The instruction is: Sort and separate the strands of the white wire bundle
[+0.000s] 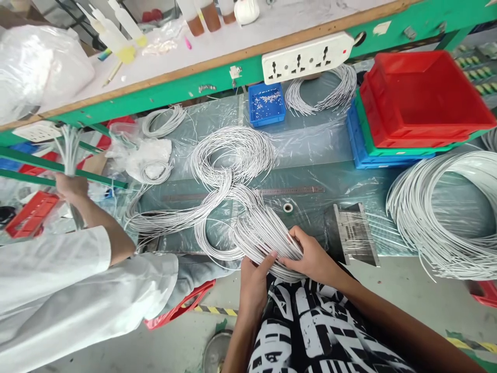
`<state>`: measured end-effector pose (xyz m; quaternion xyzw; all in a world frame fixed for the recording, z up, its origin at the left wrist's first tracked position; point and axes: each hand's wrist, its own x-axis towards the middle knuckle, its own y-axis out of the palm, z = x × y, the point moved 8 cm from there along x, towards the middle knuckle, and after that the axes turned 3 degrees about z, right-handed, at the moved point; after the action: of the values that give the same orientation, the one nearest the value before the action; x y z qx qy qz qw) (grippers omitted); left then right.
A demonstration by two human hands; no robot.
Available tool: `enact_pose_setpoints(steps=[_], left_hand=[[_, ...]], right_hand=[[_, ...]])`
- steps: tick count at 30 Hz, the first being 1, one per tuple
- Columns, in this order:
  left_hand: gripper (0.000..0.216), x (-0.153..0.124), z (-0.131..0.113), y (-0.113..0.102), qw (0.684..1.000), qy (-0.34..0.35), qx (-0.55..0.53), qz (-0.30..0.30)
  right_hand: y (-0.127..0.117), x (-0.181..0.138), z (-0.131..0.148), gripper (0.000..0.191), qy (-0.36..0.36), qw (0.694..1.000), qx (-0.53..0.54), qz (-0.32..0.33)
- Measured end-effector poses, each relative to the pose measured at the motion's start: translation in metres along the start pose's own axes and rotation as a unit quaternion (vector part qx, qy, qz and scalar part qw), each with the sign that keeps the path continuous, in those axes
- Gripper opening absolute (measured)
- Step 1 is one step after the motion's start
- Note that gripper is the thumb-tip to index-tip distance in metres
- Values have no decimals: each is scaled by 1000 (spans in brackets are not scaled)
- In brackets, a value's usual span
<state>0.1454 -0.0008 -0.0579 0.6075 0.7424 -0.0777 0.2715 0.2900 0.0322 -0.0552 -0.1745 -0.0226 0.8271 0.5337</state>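
A thick bundle of white cables [267, 233] lies at the table's front edge, before my body. My left hand [254, 280] grips its near side, thumb on top and the other fingers hidden beneath. From the right, my right hand [306, 254] closes round the same bundle with thumb and fingers. The cables run back into a large white coil [233, 155] and left in a long spread of strands [171, 220]. A smaller loop [217, 251] hangs beside the bundle. Behind it lies a steel ruler [291, 190], with a roll of tape [288, 207] to the right.
A metal fixture [353, 233] with thin wires stands right of my hands, near a big cable coil [446, 212]. Stacked bins [427, 103] and a blue tray [266, 103] sit farther back. A power strip [306, 57] fronts the shelf. At left, a co-worker's hand [72, 186] holds cables.
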Motion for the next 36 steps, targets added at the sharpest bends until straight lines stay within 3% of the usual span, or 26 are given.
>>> enact_pose_setpoints(steps=[10, 16, 25, 36], left_hand=[[33, -1, 9, -12, 999, -32, 11, -41], [33, -1, 6, -4, 1000, -13, -5, -16], [33, -5, 6, -1, 997, -58, -53, -7], [26, 0, 4, -5, 1000, -11, 5, 1]], right_hand=[[-11, 0, -6, 31, 4, 999, 29, -16], [-2, -2, 1, 34, -9, 1000, 0, 8], [-10, 1, -6, 33, 6, 1000, -1, -25], [2, -1, -3, 35, 1, 1000, -17, 6]])
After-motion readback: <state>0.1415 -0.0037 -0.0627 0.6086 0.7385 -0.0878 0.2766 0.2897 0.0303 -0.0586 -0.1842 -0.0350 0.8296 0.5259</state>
